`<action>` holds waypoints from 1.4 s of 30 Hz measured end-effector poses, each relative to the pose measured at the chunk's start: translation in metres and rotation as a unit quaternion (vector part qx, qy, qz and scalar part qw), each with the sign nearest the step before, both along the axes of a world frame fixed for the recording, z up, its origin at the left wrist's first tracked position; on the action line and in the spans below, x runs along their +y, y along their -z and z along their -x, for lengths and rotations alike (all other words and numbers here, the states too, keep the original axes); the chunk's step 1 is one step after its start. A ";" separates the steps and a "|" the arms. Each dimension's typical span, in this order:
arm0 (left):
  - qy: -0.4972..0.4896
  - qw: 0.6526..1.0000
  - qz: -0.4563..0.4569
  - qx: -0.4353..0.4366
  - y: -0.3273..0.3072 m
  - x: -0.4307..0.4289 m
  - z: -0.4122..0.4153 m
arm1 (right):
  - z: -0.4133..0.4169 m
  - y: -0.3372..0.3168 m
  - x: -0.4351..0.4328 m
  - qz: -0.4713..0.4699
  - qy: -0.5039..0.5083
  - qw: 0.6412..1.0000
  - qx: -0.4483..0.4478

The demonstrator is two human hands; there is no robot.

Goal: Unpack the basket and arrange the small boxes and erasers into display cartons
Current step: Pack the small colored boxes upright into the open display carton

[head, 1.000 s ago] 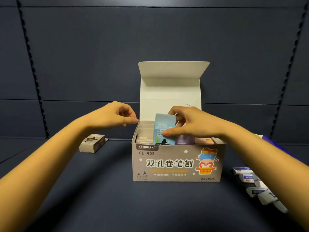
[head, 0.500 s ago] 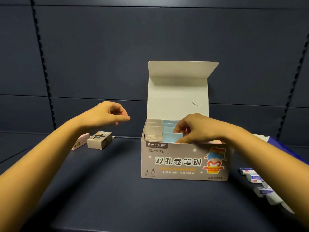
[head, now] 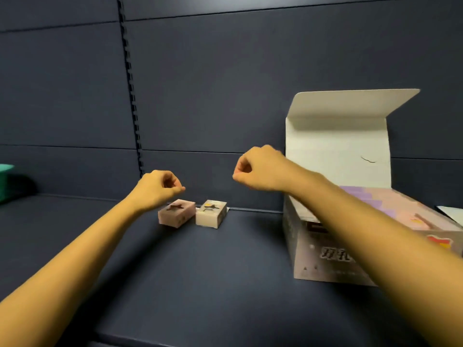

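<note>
Two small boxes lie side by side on the dark shelf near its back wall: a pink box (head: pixel 177 215) and a cream box (head: pixel 211 213). My left hand (head: pixel 156 189) hovers just above and left of the pink box, fingers curled, holding nothing. My right hand (head: pixel 259 170) hangs in the air to the right of the cream box, fingers closed and empty. The display carton (head: pixel 298 236) stands at the right with its lid up, rows of purple and pink small boxes packed inside; my right forearm crosses its front.
The green rim of a basket (head: pixel 5 169) shows at the far left edge. A white item (head: pixel 451 214) lies beyond the carton at the right edge. The shelf's back panel rises directly behind the small boxes.
My right hand left the blue box in the carton and swung left, empty. The view turned left, so the carton now sits at the right and a pink box shows beside the cream one.
</note>
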State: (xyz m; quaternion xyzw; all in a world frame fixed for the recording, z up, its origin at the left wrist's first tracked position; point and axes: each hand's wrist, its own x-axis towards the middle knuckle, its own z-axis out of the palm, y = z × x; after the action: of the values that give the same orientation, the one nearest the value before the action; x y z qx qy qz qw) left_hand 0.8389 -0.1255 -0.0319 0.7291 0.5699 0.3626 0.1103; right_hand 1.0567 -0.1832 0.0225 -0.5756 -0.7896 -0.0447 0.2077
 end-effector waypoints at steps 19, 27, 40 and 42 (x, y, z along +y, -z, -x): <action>-0.020 0.980 0.142 0.140 0.036 0.076 0.033 | 0.087 0.071 0.101 0.281 0.243 0.923 0.100; 0.015 0.979 0.119 0.164 0.048 0.071 0.019 | 0.085 0.055 0.088 0.227 0.222 0.946 0.066; 0.223 0.929 0.075 -0.286 -0.006 0.013 -0.011 | -0.011 -0.040 -0.029 -0.012 0.017 0.962 0.272; 0.247 0.918 0.089 -0.296 -0.012 0.003 -0.028 | -0.040 -0.043 -0.044 -0.008 0.021 0.969 0.246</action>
State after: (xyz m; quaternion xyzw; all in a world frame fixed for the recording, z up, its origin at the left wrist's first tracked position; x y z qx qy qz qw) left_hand 0.8669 -0.1229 -0.0204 0.6935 0.3429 0.4703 0.4245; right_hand 1.0968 -0.2269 0.0656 -0.5839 -0.7015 0.0870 0.3992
